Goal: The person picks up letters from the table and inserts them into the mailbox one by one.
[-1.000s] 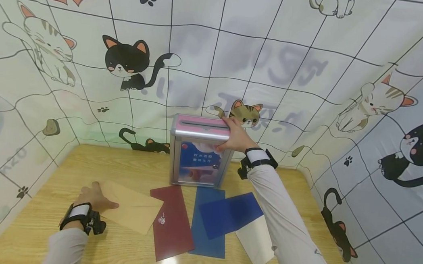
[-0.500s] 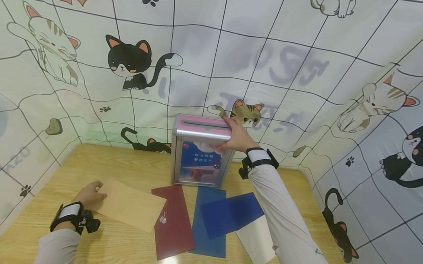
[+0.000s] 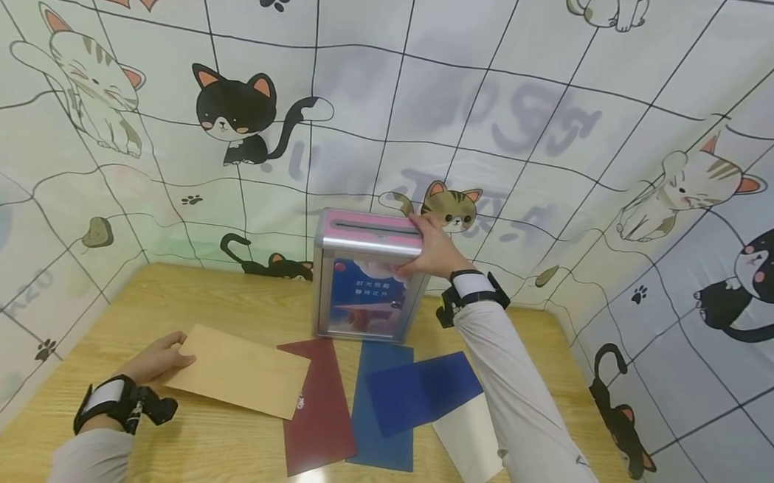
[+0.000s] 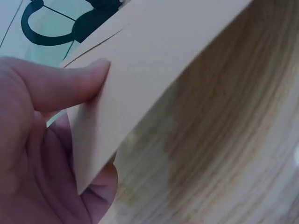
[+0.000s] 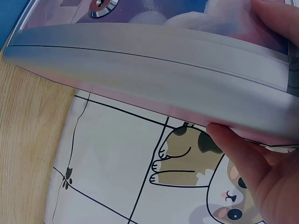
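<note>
Raises the tan envelope [image 3: 242,371], likely light, bendable paper best held by a short edge, above the left of the worktop [image 3: 177,295] since the earlier frame, pinching its left end in the left hand [image 3: 156,358] and gripping the far slotted box [image 3: 367,236] by its right top with the right hand [image 3: 438,250].

The box [image 3: 365,293] stands on the table [image 3: 208,452] — behind the envelopes [image 3: 421,391] (some overlapping) — before the backdrop [image 3: 352,154].
</note>
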{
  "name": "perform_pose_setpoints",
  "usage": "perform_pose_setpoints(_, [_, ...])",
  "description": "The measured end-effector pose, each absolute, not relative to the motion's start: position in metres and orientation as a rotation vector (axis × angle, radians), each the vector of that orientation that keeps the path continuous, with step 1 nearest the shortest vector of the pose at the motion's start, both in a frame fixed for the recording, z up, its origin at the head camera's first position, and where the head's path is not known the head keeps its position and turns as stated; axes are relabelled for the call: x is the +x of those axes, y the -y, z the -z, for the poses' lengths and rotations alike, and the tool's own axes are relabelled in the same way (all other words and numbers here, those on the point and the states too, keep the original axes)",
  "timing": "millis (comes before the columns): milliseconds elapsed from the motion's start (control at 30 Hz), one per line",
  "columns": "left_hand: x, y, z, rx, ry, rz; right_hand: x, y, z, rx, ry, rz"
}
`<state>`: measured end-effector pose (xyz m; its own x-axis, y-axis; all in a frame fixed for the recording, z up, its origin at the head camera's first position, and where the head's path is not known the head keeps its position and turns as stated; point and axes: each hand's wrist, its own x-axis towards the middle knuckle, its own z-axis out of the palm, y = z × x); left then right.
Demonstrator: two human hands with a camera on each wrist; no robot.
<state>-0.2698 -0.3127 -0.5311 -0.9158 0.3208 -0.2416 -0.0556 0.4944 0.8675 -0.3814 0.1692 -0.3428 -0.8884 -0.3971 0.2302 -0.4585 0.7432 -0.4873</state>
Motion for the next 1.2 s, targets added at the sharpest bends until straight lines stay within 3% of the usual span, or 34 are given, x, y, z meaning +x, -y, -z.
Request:
perform_pose_setpoints(400, [-0.280,0.298,0.518,0.260,-2.193,-1.558,-0.380,-0.169,0.342,0.690,2.840,-0.829])
perform_pose_setpoints(1200, [-0.293,0.230,0.453,0.459,-2.133,-1.611,-0.380,-0.170,0.340,0.669,2.861,-0.837])
